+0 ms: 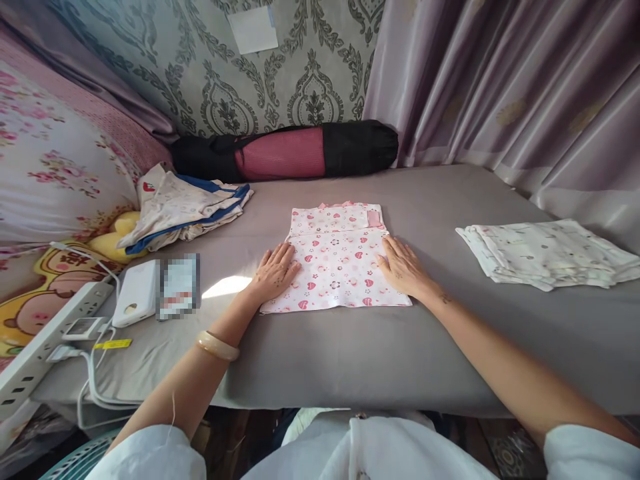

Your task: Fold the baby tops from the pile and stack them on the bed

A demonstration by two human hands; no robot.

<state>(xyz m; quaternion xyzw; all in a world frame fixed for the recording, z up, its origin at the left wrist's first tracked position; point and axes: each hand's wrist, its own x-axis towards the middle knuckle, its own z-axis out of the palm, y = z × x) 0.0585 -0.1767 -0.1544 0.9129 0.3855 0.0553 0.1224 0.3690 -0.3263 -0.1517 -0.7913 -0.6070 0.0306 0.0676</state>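
In the head view a small white garment (335, 267) with pink hearts and flowers lies flat on the grey-covered surface (350, 360). Its upper part is folded down in a band, and a bit of pink ruffle shows along the far edge. My left hand (276, 272) rests flat on its left edge, fingers stretched out. On the opposite edge lies my right hand (404, 267), also flat with fingers apart. Neither hand grips the cloth.
A stack of folded white cloths (550, 257) lies at right. Blue-trimmed clothes (187, 207) are piled at back left. A power strip (55, 333), white power bank (136, 293) and cables sit at left. A black-and-red rolled bag (285, 153) lies against the wall.
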